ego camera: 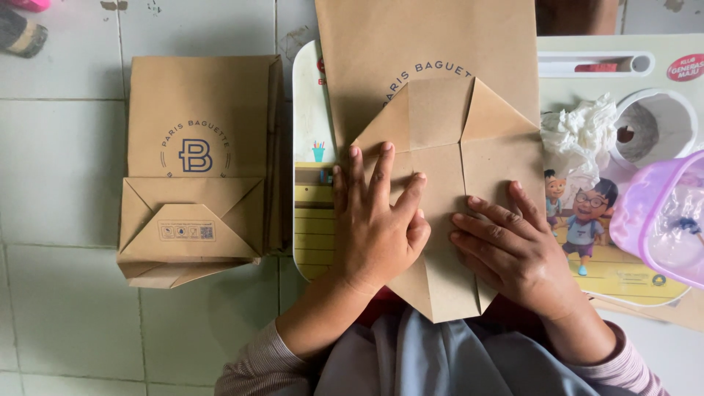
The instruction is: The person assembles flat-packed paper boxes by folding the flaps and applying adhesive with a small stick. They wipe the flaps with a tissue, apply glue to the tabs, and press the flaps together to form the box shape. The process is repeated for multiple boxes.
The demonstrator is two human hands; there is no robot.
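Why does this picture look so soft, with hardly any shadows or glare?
Head view: even, diffuse light; only a faint shadow beside the stacked bags; no glare; the hands and folded paper bag are sharp; the purple tub at the edge is slightly blurred.

Tiled floor and small play table

A stack of folded paper bags [198,169] lies on the pale tiled floor [59,161]; beside it, the cartoon-printed table [308,110] bears a paper bag [440,147], crumpled tissue [579,132] and a purple box [664,220].

Both hands, left [378,227] and right [513,253], press flat on a brown paper bag [440,110].
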